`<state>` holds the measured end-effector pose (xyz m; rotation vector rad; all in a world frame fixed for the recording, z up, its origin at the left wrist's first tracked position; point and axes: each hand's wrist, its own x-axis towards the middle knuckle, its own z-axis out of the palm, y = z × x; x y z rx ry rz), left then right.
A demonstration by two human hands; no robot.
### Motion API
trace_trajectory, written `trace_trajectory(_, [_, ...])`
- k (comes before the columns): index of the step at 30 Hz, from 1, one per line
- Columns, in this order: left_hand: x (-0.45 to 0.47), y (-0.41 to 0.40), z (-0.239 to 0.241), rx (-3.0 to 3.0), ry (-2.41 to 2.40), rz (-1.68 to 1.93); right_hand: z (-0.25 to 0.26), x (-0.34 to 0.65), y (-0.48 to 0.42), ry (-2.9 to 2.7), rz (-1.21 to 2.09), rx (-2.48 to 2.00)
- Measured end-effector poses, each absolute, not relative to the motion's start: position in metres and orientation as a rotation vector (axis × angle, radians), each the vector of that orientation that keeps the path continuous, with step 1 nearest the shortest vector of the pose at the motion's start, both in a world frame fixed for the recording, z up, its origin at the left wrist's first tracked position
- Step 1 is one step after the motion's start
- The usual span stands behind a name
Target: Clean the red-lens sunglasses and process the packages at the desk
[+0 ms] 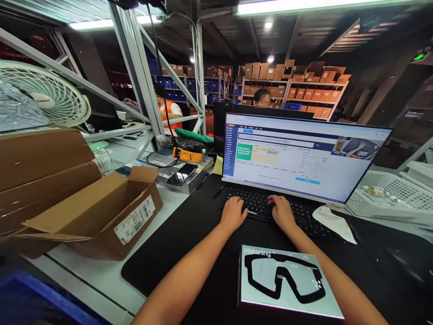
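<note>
Both of my hands rest on a black keyboard in front of a lit monitor. My left hand lies over the keyboard's left part, fingers curved down onto the keys. My right hand lies over the middle keys, fingers likewise bent onto them. Neither hand holds anything. Between my forearms, close to me, a flat box printed with a goggles outline and the word "Wakening" lies on the black desk mat.
An open cardboard carton with a label sits left, beside stacked cartons. A phone lies on a tray behind it. White baskets and a white cloth are right. A fan stands at far left. Two people work behind.
</note>
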<state>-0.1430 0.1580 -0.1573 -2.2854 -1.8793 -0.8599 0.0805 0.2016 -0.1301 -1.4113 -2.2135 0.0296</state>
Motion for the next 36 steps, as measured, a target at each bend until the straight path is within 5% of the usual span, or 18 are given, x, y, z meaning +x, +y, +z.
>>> trace_trajectory(15, [-0.130,0.140,-0.157,-2.244,-1.877,-0.710,-0.124,0.068,0.194,-2.362,-0.103,-1.445])
trace_trajectory(25, [-0.132,0.143,-0.154,-2.218,-1.898,-0.674,-0.106,0.108,0.194,-2.113,-0.163,-2.020])
trace_trajectory(36, [-0.132,0.142,-0.150,-2.197,-1.890,-0.616,-0.096,0.112,0.198,-2.030,-0.001,-2.154])
